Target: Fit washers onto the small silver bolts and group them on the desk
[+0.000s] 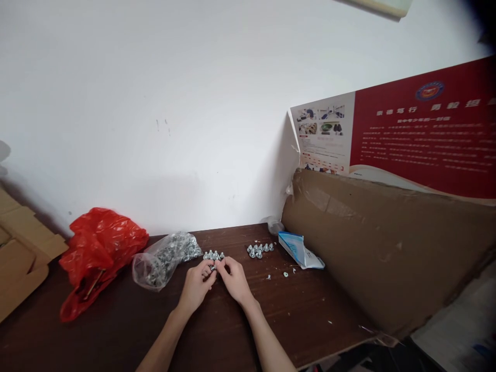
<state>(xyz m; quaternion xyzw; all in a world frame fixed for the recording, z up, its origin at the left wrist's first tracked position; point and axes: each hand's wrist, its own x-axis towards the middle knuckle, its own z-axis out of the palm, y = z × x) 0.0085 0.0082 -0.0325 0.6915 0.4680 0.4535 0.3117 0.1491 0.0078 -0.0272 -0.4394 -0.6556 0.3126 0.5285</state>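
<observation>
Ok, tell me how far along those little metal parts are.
Partway, it seems: the cluster at right and the nearer row look set out. The left hand and right hand pinch one small piece. Many parts in the clear bag look left to do.

On the table (232,330), just behind the fitting (213,268) between the left hand (197,285) and right hand (235,280), stands a row of fittings (214,255); leftward come a filled bag (170,257), a carrier bag (103,243) and, farthest out, cardboard (21,248). To the grip's right sit another cluster (259,251), then a packet (300,250) beside the carton (380,248), with the wall (186,113) behind.
</observation>
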